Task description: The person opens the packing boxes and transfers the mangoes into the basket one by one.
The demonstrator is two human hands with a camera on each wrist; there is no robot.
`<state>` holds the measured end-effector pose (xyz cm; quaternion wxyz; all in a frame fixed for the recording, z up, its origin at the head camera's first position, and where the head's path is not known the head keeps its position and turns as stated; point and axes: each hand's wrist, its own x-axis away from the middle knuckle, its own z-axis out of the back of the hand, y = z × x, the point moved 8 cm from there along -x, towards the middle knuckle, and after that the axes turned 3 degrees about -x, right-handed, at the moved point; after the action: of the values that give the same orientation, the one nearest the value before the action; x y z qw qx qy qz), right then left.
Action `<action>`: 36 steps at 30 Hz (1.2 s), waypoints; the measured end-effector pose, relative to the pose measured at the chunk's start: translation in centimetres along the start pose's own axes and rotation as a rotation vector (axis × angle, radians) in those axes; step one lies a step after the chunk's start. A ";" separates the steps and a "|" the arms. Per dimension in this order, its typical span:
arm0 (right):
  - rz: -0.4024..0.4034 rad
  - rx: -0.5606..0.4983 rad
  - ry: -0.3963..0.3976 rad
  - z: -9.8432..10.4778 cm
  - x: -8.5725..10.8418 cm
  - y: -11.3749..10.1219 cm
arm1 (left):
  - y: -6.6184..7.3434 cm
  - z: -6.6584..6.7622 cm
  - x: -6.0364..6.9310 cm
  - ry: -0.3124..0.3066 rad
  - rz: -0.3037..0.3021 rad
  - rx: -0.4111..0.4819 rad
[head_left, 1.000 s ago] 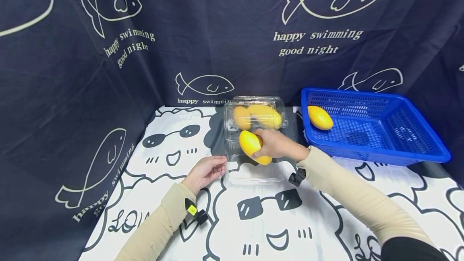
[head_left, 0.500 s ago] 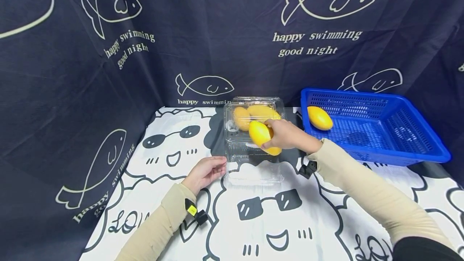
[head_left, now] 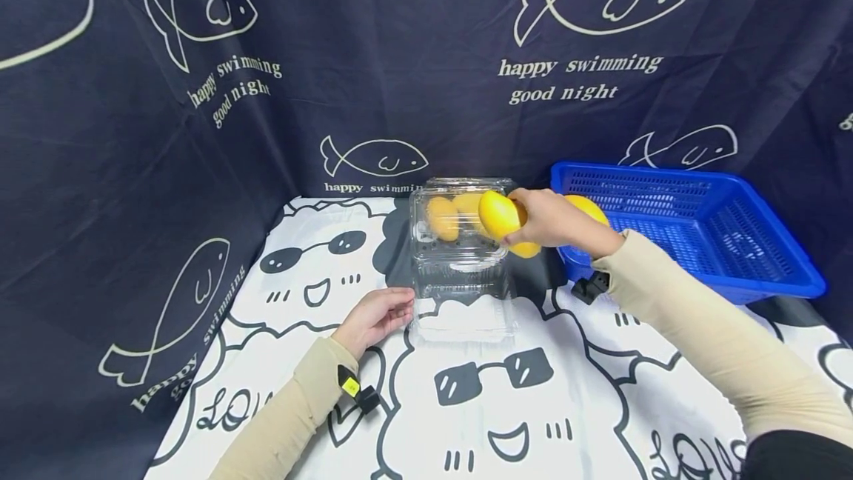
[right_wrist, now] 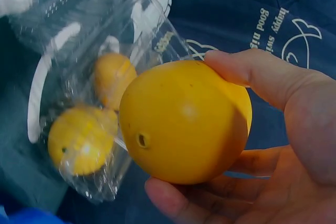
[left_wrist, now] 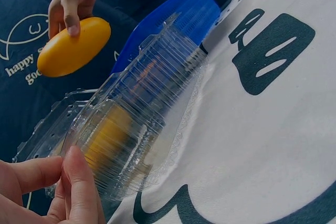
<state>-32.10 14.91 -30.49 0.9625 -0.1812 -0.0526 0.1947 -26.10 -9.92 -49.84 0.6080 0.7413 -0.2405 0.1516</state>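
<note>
White, with black cartoon faces printed across it, the cloth-topped table lies nearest, below both hands. Beige sleeves reach in over it, each carrying a small black wrist camera. The left hand is at the near left side of a clear plastic clamshell, pinching its edge between thumb and fingers. Farther on and to its right, well apart from it, the right hand grips a yellow mango, thumb on one side and fingers curled round the other; this mango hangs in the air between the clamshell's far half and the basket side. Left of the right hand, two more mangoes rest side by side in the clamshell's far half, seen partly through the plastic. To the right of that hand stands a blue perforated plastic basket, another mango at its left end, partly hidden by the hand. Beyond both hands hangs a navy curtain with white fish outlines and the words "happy swimming good night".
</note>
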 end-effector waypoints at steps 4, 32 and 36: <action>-0.008 0.013 0.024 1.5 -0.1 0.5 | 0.1 0.0 -0.1 0.001 -0.002 0.001; -0.127 0.100 0.006 7.0 -1.9 6.8 | 0.1 -0.1 0.1 -0.004 0.017 -0.006; -0.161 0.085 -0.007 7.5 -2.3 8.3 | 0.2 -0.2 0.1 -0.009 0.013 -0.007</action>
<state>-38.41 23.57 -26.62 0.9817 -0.1348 -0.0623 0.1194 -26.13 -9.80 -49.63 0.6086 0.7382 -0.2486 0.1514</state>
